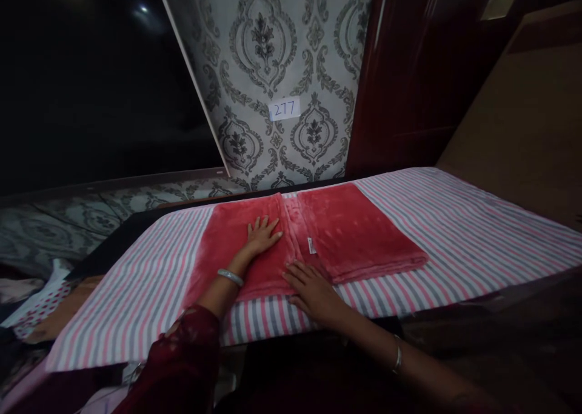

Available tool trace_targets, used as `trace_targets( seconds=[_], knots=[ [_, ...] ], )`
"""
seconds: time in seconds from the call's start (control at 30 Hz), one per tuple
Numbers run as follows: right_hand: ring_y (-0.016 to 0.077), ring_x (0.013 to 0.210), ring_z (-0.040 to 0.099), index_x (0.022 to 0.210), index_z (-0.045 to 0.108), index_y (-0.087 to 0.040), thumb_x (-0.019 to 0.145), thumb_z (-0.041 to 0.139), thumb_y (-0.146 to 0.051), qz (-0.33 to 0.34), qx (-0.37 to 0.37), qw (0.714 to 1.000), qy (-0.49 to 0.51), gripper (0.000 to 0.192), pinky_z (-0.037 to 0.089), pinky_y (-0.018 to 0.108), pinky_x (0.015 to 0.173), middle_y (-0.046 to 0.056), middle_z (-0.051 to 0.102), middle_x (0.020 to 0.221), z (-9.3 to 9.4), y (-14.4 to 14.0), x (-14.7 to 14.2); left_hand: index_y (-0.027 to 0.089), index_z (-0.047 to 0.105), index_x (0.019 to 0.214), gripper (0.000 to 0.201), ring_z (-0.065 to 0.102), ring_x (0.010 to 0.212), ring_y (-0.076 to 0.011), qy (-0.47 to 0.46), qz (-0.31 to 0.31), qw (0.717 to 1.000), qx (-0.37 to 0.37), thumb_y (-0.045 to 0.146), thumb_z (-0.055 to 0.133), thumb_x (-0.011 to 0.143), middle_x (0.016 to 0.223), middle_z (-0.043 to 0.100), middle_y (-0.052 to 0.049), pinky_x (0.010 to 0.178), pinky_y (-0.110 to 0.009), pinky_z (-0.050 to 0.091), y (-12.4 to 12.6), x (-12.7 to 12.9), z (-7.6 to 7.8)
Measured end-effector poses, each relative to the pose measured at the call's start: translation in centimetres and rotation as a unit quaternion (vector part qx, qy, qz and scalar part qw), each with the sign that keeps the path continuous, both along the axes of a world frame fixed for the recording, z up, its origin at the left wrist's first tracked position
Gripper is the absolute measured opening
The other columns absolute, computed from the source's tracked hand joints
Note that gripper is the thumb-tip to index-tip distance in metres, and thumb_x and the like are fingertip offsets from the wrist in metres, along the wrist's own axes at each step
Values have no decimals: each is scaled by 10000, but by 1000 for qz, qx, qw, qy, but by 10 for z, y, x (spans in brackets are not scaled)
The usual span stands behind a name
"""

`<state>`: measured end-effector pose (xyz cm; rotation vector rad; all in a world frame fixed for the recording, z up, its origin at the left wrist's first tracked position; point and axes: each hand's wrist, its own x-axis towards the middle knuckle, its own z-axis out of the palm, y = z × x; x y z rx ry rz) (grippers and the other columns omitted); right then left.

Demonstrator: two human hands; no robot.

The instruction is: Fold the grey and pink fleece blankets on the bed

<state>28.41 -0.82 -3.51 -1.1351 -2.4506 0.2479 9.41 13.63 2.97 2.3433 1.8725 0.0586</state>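
I am looking down at a long surface [477, 232] covered by a striped sheet [136, 293] in pink, grey and white bands, and I am taking the red blanket [354, 232] lying on its middle as my landmark. Far left of the blanket, a large dark panel [91, 80] is filling the upper corner, and spotted fabric [36, 305] is lying low beside the surface. The blanket is looking plush and velvety, folded into flat rectangular layers with a small white label [311, 245] showing near its centre fold. My left hand [262, 235] is lying flat on the blanket's left half, fingers spread, with a silver bangle [230, 276] around its wrist and a dark red sleeve [182, 365] below. My right hand [313, 293] is resting open at the blanket's near edge, fingers lightly spread, touching both blanket and sheet, pinching nothing. Behind the blanket, grey damask wallpaper [273, 50] is carrying a paper tag [284, 108] reading 277. Right of the blanket, a glossy dark red door [418, 74] is standing beside a plain brown wall [531, 117].
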Motion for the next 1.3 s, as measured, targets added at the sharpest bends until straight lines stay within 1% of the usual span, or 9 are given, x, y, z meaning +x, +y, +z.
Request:
trace_targets(
  seconds=[0.23, 0.5, 0.63, 0.73, 0.87, 1.0, 1.1, 1.17, 1.3],
  knots=[
    [256, 1298, 533, 1364, 628, -216, 947, 460, -93, -20, 23, 1000, -1, 466, 484, 476, 1058, 124, 605, 1393, 19, 9, -5, 187, 506, 1471, 563, 345, 1488, -239, -149, -89, 985, 18, 407, 505, 953, 1584, 421, -115, 1231, -410, 250, -25, -41, 22],
    [250, 1299, 541, 1213, 699, -173, 880, 455, 7, 0, 93, 995, 43, 450, 479, 467, 1057, 131, 685, 1255, 0, 9, 5, 199, 516, 1460, 554, 277, 1513, -329, -28, 45, 998, 42, 326, 539, 922, 1600, 378, -148, 1220, -591, 196, -86, -105, 10],
    [268, 1236, 575, 1172, 710, -171, 930, 510, -116, 1, 62, 998, 31, 318, 495, 474, 1034, 135, 702, 1195, 11, 1, 6, 227, 563, 1415, 533, 297, 1508, -311, -89, 72, 990, 83, 361, 536, 900, 1604, 385, -122, 1224, -547, 230, -102, -133, -1],
    [270, 1181, 597, 1079, 722, -167, 949, 548, -200, -1, 50, 998, 45, 220, 484, 471, 1048, 126, 717, 1118, 33, -2, 0, 166, 533, 1435, 639, 474, 1392, -346, -216, 203, 945, 138, 397, 581, 842, 1517, 488, -176, 1151, -513, 391, -114, -151, -6],
    [270, 1281, 544, 1325, 620, -151, 942, 554, -202, 15, 30, 997, 71, 392, 419, 485, 1131, 140, 630, 1342, 55, -2, -23, 130, 395, 1530, 868, 650, 1165, -337, -423, 336, 840, 49, 494, 650, 784, 1287, 642, -188, 995, -481, 533, -135, -167, -13],
    [275, 1476, 336, 1575, 332, -155, 904, 650, -271, 89, -33, 993, 69, 752, 326, 469, 1211, 160, 403, 1574, 61, -3, -66, 244, 446, 1507, 848, 484, 1392, -320, -515, 325, 793, 24, 521, 699, 746, 1416, 581, -141, 1073, -440, 486, -149, -163, -9],
    [358, 1541, 104, 1633, 141, -255, 794, 799, -407, 122, -53, 989, 66, 1076, 263, 563, 1218, 164, 99, 1679, 62, -1, -104, 269, 434, 1510, 862, 388, 1464, -301, -549, 285, 784, 57, 494, 701, 722, 1551, 463, -95, 1120, -416, 450, -149, -143, 12],
    [391, 1537, 68, 1634, 90, -301, 782, 810, -403, 114, -45, 989, 79, 1120, 255, 606, 1203, 162, -16, 1683, 64, 4, -124, 277, 452, 1494, 859, 363, 1479, -291, -566, 237, 784, 90, 478, 713, 701, 1575, 438, -59, 1128, -382, 445, -146, -127, 30],
    [266, 1488, 323, 1632, 136, -274, 925, 511, -125, 78, -52, 980, 173, 814, 380, 484, 1176, 121, 260, 1649, 71, 24, -138, 272, 519, 1433, 823, 565, 1312, -301, -630, 172, 752, 91, 486, 759, 675, 1444, 586, -63, 993, -351, 550, -125, -114, 55]
  ],
)
